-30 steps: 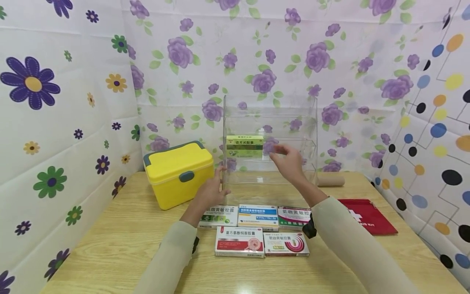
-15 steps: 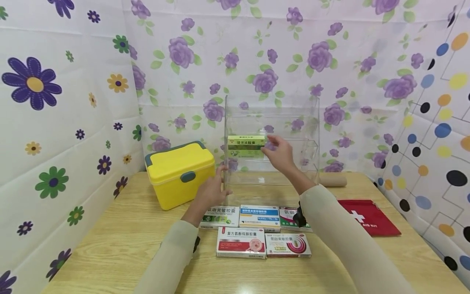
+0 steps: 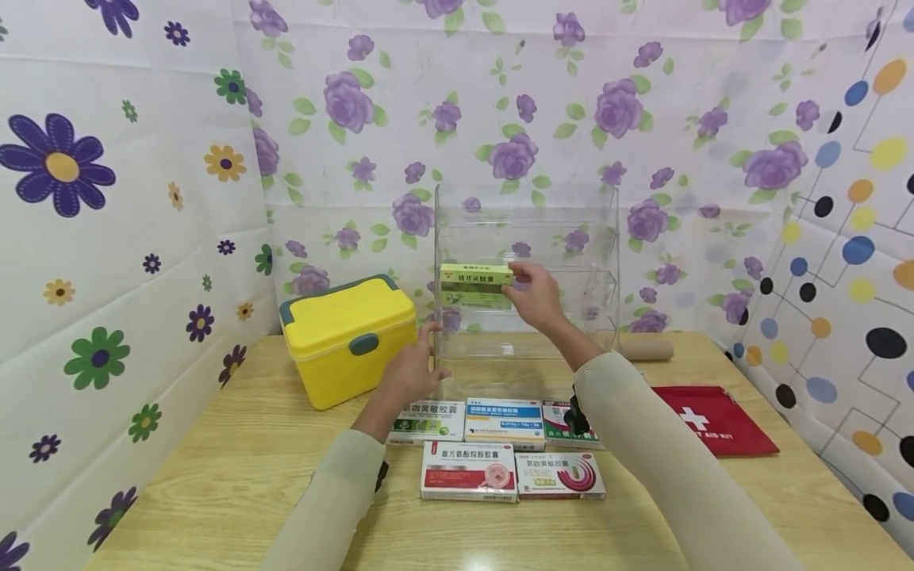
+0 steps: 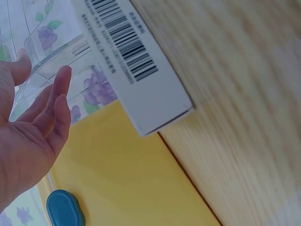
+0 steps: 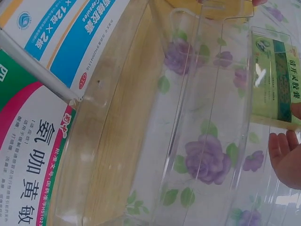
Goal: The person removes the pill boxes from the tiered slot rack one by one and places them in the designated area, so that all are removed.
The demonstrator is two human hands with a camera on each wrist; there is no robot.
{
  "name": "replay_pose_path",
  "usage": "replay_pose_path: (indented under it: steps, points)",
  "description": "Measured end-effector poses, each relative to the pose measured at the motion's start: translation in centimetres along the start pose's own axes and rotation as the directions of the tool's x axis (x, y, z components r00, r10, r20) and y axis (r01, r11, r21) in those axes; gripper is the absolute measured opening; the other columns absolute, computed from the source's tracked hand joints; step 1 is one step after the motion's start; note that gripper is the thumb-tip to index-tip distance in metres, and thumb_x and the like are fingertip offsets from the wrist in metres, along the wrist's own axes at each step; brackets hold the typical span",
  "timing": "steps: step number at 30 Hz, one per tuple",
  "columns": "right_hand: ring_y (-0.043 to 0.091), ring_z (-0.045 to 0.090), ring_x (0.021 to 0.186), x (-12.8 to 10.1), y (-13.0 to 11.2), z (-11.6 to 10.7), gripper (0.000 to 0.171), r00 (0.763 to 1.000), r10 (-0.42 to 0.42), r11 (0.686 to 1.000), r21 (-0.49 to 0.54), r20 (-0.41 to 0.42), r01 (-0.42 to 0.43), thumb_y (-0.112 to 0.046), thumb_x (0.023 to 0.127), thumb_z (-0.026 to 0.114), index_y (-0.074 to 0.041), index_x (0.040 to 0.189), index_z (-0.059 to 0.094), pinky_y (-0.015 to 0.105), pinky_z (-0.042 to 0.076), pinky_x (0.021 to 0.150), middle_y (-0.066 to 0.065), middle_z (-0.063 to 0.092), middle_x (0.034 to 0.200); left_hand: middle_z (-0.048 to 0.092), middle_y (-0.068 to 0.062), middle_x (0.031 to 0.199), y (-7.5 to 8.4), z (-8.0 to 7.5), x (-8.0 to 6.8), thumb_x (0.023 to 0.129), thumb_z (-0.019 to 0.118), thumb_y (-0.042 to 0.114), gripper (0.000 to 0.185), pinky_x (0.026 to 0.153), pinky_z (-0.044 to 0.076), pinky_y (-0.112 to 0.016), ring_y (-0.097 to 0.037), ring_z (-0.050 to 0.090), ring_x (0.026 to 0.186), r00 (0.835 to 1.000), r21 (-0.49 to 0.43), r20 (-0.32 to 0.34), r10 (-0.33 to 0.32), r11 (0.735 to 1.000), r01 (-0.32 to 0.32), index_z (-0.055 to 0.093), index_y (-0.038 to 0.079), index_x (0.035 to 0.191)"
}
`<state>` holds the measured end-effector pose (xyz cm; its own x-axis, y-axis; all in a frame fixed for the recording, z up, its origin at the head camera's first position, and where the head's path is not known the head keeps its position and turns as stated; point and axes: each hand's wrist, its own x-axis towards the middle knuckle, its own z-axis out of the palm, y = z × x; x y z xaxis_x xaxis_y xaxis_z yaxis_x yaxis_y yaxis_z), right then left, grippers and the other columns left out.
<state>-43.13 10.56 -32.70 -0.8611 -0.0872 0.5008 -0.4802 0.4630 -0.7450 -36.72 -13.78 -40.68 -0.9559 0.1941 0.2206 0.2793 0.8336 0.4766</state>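
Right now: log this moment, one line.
right hand: grips green box | on clear rack | left hand: touches rack

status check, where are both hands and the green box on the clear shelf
Right hand pinching the green box on the clear shelf's middle tier. Left hand open, steadying the shelf's left edge. Nothing blocking the box.

back wall: white cloth, purple roses | left wall: white, mixed flowers | right wall: coloured dots joined by lines | desk: pale wood grain | light: soft, even
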Motion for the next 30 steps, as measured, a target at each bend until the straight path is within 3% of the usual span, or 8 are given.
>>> replay_pose_path:
  steps: [8, 22, 26, 30]
  points:
    - [0.034, 0.065, 0.109, 0.1, 0.2, -0.2, 0.035, 0.999, 0.002, 0.999, 0.051, -0.043, 0.000, -0.001, 0.088, 0.073, 0.000, 0.121, 0.064, 0.039, 0.055, 0.089, 0.018, 0.065, 0.110, 0.067, -0.009, 0.118, 0.2, 0.1, 0.0, 0.087, 0.078, 0.028, 0.081, 0.067, 0.052, -0.038, -0.025, 0.064, 0.080, 1.000, 0.017, -0.010, 0.004, 1.000, -0.004, 0.022, 0.030, 0.146]
    - [0.028, 0.067, 0.104, 0.4, 0.2, -2.1, 0.029, 0.981, -0.079, 0.993, 0.067, -0.175, 0.092, -0.003, 0.087, 0.074, -0.002, 0.116, 0.069, 0.032, 0.056, 0.084, 0.015, 0.068, 0.104, 0.066, -0.012, 0.124, -0.5, 0.1, 0.1, 0.088, 0.077, 0.028, 0.082, 0.076, 0.054, -0.044, -0.032, 0.066, 0.100, 0.999, -0.055, -0.013, 0.030, 0.998, -0.031, 0.021, 0.033, 0.147]
    - [0.027, 0.066, 0.104, 0.3, 0.5, -3.1, 0.029, 0.977, -0.065, 0.990, 0.111, -0.203, 0.089, -0.004, 0.089, 0.073, -0.002, 0.117, 0.068, 0.029, 0.058, 0.073, 0.014, 0.065, 0.107, 0.066, -0.013, 0.125, -0.9, -0.1, -0.1, 0.089, 0.076, 0.029, 0.082, 0.083, 0.054, -0.048, -0.032, 0.065, 0.104, 0.997, -0.039, -0.004, 0.072, 0.997, -0.072, 0.022, 0.030, 0.150]
    - [0.029, 0.065, 0.104, -0.2, 1.1, -4.4, 0.031, 0.975, -0.039, 0.976, 0.201, -0.221, 0.085, -0.001, 0.089, 0.072, 0.001, 0.119, 0.066, 0.031, 0.059, 0.070, 0.016, 0.062, 0.110, 0.066, -0.011, 0.126, -1.4, -0.4, -0.3, 0.089, 0.076, 0.032, 0.085, 0.082, 0.054, -0.045, -0.025, 0.068, 0.094, 0.992, -0.028, 0.012, 0.129, 0.991, -0.129, 0.021, 0.030, 0.154]
